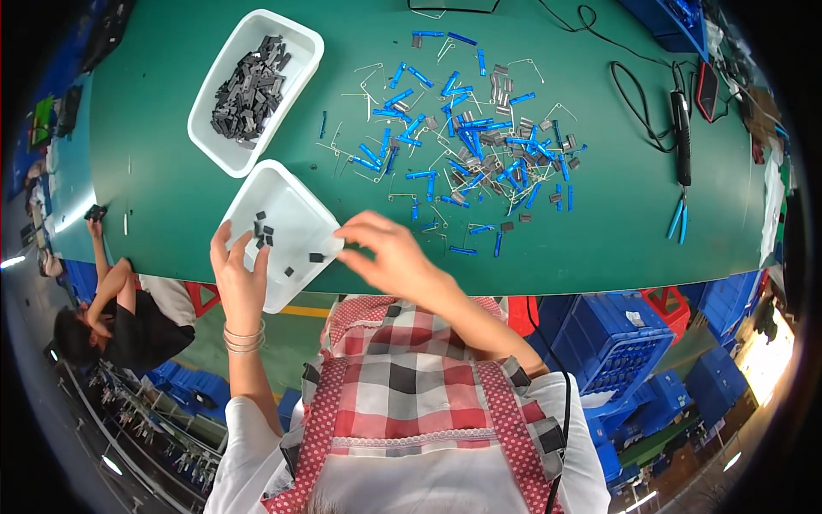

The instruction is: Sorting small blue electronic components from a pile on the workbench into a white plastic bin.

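Observation:
A white plastic tray point(287, 193) with a few small black pieces point(317, 257) in it lies at the table's near edge. My left hand point(240, 278) is over its left side, fingers apart, with nothing visible between them. At the tray's right corner is my right hand point(390, 257), thumb and forefinger closed about the rim. Behind stands a second white tray point(201, 120), holding a heap of black and dark grey pieces point(250, 92). Right of both trays spreads a loose pile of blue rod-like parts point(471, 137), thin wire springs point(370, 77) and small grey clips point(501, 86).
On the green table point(616, 223), a black electric screwdriver-like tool point(681, 128) with a cord and blue-handled pliers point(678, 218) lie at the right. Blue crates point(616, 343) stand below the front edge. Another person point(120, 308) sits at the far left.

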`<action>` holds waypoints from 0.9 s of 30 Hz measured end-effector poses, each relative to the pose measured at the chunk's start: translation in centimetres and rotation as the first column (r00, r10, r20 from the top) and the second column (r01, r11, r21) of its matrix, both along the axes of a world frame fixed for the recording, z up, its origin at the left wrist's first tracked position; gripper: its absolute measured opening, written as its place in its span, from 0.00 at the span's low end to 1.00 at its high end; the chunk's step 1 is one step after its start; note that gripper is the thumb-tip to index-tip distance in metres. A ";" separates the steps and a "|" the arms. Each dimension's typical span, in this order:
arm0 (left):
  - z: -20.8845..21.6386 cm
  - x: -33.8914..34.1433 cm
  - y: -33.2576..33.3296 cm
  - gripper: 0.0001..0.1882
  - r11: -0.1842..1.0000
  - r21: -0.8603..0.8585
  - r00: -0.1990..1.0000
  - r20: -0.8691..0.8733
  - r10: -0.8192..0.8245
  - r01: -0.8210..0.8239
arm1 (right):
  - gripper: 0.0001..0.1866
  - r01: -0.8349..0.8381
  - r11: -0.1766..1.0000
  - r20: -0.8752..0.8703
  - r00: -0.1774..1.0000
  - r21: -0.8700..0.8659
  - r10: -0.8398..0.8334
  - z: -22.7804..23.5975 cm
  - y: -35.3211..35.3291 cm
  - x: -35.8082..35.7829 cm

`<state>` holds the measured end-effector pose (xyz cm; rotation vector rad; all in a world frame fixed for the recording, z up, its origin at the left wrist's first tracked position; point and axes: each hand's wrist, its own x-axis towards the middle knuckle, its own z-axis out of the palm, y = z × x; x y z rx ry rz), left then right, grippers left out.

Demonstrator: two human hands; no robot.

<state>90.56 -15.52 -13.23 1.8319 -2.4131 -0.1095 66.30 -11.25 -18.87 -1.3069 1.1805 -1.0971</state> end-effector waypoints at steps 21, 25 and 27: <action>-10.8 -24.5 -3.7 0.08 0.955 0.096 0.849 -0.489 -0.201 0.281 | 0.13 0.615 0.788 -0.628 0.604 -0.024 -0.490 -4.8 -0.6 -14.5; -10.6 -23.6 -4.1 0.08 0.938 0.105 0.804 -0.552 -0.220 0.329 | 0.11 0.719 0.692 -0.529 0.560 -0.072 -0.637 -5.1 -1.7 -15.4; -10.9 -22.9 -4.5 0.07 0.928 0.086 0.755 -0.611 -0.238 0.362 | 0.08 0.664 0.745 -0.636 0.603 0.064 -0.482 -4.1 -2.9 -15.6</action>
